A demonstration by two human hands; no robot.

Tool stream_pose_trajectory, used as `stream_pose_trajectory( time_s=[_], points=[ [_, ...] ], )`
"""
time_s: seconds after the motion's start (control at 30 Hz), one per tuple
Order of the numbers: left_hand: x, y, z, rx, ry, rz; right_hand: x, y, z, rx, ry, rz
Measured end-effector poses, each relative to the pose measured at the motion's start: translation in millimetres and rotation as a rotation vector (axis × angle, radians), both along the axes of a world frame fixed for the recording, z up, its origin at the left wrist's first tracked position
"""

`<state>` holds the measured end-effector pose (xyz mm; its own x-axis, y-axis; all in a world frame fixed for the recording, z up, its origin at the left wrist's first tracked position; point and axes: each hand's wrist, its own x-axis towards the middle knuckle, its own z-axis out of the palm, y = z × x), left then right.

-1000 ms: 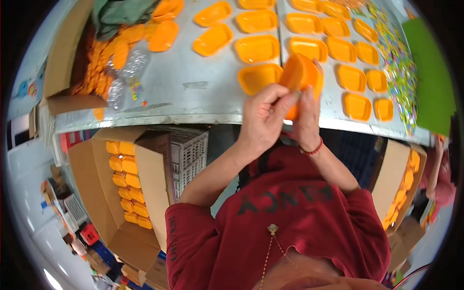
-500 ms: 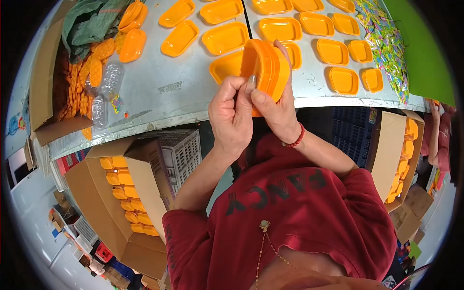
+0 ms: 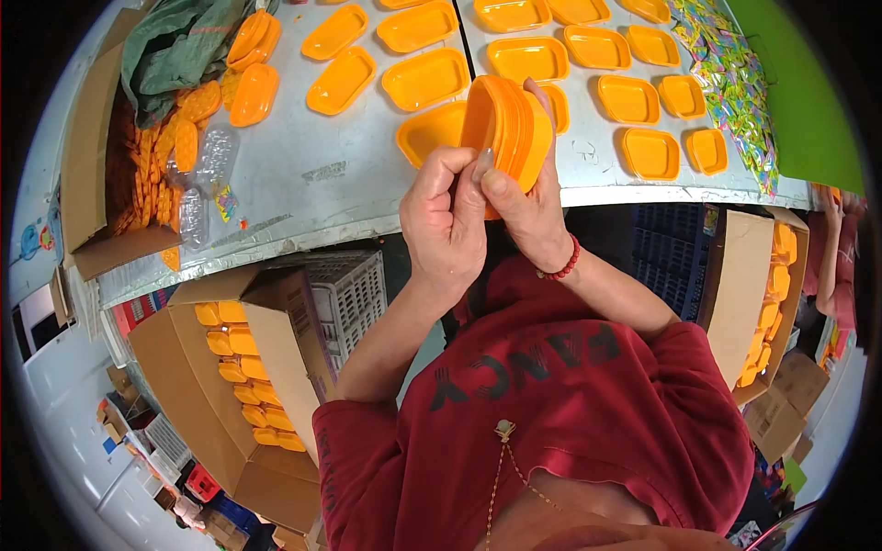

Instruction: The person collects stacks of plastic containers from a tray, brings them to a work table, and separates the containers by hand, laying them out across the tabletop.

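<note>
A stack of nested orange trays is held upright above the table's near edge. My right hand, with a red bead bracelet at the wrist, wraps round the stack from the right, its thumb on the near side. My left hand is closed, with thumb and fingertips pinching the stack's near left rim. Behind the stack, an orange tray lies partly hidden on the table. More single orange trays sit in loose rows beyond the hands, with others to the right.
A carton of orange pieces, clear plastic shells and a green bag are at left. Colourful packets cover the right side. Below stand open cartons and a grey crate. Another person's arm shows far right.
The trays in the held stack look slightly more spread at the near left rim. Both hands keep nearly the same hold, and the whole view has shifted a little.
</note>
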<state>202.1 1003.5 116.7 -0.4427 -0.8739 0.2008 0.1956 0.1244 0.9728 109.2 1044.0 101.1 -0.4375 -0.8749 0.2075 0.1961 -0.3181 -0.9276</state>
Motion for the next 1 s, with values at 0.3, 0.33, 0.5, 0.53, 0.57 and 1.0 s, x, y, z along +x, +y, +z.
stream_pose_trajectory(
  time_s=[0.3, 0.33, 0.5, 0.53, 0.57, 1.0],
  points=[
    [-2, -12, -5, -0.271, -0.361, -0.096, -4, 4, 2, 0.123, 0.092, -0.166],
    [-2, -10, -5, -0.357, -0.331, -0.045, -3, 3, -2, 0.103, 0.080, -0.188],
    [29, -49, 9, -0.426, -0.468, 0.194, -16, 1, 4, 0.176, -0.020, -0.183],
    [41, -67, -2, -0.724, -0.620, 0.162, -19, 2, 2, 0.162, -0.011, -0.205],
    [54, -81, -16, -1.018, -0.776, 0.121, -20, 3, 1, 0.150, -0.005, -0.226],
    [47, -99, -9, -0.933, -0.631, 0.112, -20, -1, 0, 0.169, -0.095, -0.161]
  ],
)
